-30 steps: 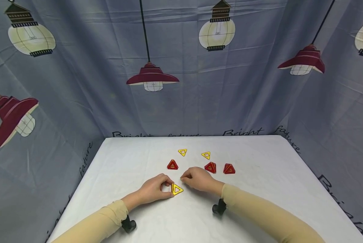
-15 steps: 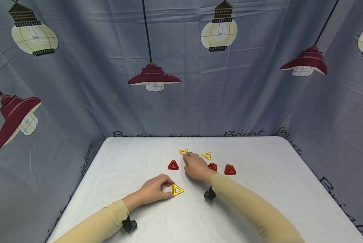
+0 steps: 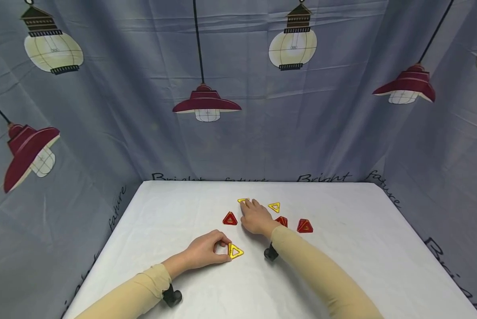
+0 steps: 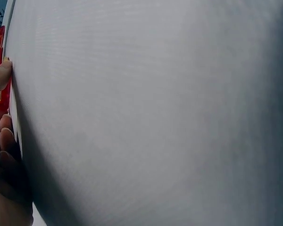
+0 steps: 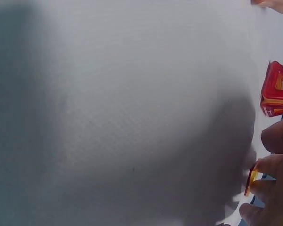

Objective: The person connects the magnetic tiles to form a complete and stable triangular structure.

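In the head view, my left hand pinches a yellow triangular magnetic tile piece between thumb and fingers, low over the table. Farther out, my right hand reaches over a flat yellow triangular tile, its fingers extended and partly hiding it. From the right wrist view, fingertips touch that tile's edge. To the left of the right hand stands a red pyramid. Beside its wrist is a second red pyramid, partly covered. Red tiles show behind the left thumb in the left wrist view.
Another yellow triangular tile lies right of the right hand, toward the back. A third red pyramid stands farther right. The white table ends at a grey-blue curtain printed with lamps.
My right hand has moved forward from beside the left hand to the far-left yellow tile, now covering more of it. The left hand keeps its hold on the yellow piece.
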`<state>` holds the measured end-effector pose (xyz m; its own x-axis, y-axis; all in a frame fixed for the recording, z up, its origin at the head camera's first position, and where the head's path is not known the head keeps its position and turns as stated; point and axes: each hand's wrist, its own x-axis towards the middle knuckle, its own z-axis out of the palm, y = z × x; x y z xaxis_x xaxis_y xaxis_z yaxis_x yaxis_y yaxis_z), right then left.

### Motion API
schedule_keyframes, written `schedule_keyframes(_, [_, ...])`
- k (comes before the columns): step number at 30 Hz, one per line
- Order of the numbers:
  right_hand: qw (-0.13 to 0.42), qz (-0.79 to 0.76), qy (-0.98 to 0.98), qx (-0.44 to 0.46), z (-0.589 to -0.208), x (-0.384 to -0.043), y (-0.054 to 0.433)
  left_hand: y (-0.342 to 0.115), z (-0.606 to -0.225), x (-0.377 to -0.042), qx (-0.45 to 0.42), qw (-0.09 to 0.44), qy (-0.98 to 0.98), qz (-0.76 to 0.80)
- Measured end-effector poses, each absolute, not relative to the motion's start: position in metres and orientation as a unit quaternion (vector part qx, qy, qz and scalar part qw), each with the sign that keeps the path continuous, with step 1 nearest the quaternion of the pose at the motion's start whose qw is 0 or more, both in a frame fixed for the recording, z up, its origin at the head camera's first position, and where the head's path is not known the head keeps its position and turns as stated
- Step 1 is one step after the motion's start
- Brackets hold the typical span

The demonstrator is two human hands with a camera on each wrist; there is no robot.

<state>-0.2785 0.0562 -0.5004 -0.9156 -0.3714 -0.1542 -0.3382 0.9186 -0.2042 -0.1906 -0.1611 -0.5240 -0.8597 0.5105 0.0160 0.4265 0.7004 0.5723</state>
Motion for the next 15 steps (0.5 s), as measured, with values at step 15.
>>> schedule_keyframes(15, [0.135, -0.045, 0.966, -0.216, -0.494, -0.248, 0.065, -0.162, -0.525, -0.191, 0.258, 0.071, 0.92, 0.287])
